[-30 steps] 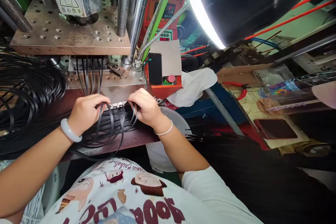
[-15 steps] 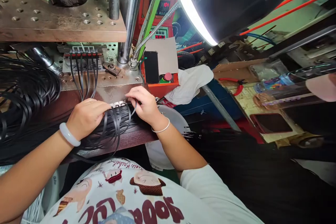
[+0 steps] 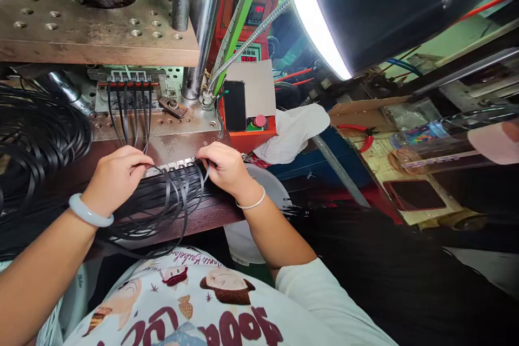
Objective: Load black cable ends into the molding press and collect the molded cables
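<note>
My left hand (image 3: 117, 175) is closed in a pinch at the left part of a slotted metal strip (image 3: 176, 165). A flat black cable (image 3: 167, 186) runs out from its fingertips. At the strip's right end, my right hand (image 3: 225, 168) pinches another black cable (image 3: 206, 173), which loops down below the fingers. Between the hands, several cables hang over the strip's front edge; their ends in the slots are too small to make out. Behind, more black cables (image 3: 135, 113) lead into a metal mold plate (image 3: 121, 100) under the press.
The press's thick upper plate (image 3: 97, 54) overhangs the mold beside steel columns (image 3: 205, 27). A large bundle of black cable (image 3: 44, 130) lies at left. Right of the press are a phone (image 3: 234, 105), a red button (image 3: 259, 120), a white cloth (image 3: 298, 130) and a bright lamp (image 3: 316, 16).
My left hand has slid left along the metal strip, uncovering more of its slots. My right hand has stayed near the right end, still pinching. The view has shifted slightly.
</note>
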Demonstrator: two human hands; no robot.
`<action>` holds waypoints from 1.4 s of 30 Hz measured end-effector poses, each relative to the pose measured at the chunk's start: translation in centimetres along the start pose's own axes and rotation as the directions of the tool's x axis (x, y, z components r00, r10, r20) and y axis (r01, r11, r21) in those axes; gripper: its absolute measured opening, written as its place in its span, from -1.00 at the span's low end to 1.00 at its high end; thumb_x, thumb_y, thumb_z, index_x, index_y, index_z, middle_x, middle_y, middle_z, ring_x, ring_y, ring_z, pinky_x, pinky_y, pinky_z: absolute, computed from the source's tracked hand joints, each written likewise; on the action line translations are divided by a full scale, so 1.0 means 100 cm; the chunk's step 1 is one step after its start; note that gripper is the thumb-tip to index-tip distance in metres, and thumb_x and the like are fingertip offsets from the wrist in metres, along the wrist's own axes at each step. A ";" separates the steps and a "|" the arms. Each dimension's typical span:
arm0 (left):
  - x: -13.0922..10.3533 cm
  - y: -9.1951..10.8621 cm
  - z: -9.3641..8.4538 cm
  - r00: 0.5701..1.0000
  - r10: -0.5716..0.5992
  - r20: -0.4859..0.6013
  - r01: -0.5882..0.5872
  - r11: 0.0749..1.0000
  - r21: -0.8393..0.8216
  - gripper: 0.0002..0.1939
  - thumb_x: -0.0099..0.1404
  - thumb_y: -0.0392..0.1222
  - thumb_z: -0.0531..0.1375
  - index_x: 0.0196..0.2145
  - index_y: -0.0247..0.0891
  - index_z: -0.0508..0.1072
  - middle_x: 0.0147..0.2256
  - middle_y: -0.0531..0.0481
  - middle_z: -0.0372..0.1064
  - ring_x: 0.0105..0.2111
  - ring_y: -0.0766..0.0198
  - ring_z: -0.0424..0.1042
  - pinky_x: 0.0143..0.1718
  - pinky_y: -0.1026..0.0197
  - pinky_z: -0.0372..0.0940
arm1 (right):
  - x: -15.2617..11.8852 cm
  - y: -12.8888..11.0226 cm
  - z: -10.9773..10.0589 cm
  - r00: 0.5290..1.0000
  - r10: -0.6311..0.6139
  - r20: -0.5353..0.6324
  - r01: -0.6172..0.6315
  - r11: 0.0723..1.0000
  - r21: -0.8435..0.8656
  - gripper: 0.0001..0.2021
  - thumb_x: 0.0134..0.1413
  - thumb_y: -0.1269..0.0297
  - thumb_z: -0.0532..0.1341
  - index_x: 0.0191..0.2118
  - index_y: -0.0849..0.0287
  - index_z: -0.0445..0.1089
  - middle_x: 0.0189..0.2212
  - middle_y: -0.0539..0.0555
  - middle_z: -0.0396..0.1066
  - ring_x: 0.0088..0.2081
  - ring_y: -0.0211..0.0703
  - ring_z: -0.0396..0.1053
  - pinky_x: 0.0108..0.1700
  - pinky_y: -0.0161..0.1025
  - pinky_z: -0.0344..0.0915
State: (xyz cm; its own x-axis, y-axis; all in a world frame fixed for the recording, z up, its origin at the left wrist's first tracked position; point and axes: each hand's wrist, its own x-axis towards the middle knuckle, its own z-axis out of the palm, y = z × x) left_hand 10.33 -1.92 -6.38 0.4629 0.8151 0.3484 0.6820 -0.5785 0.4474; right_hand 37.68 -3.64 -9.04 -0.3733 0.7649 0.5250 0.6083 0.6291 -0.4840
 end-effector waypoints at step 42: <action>0.034 -0.059 -0.056 0.998 -0.053 0.026 0.046 0.970 0.239 -0.50 0.43 -0.25 -0.05 0.25 -0.47 0.32 0.27 -0.29 0.30 0.27 0.06 0.32 0.35 -0.02 0.19 | 0.068 0.023 -0.002 0.970 0.184 0.157 -0.180 0.983 -0.040 -0.77 0.25 0.42 0.07 -0.03 0.22 0.36 -0.19 0.23 0.47 -0.14 0.01 0.44 0.02 0.02 0.42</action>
State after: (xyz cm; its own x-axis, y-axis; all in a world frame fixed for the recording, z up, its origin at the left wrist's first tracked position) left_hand 4.74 4.06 -3.23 0.4404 0.8452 0.3027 0.8178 -0.5168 0.2532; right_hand 36.65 2.98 -6.41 -0.3604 0.8797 0.3101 0.6933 0.4750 -0.5419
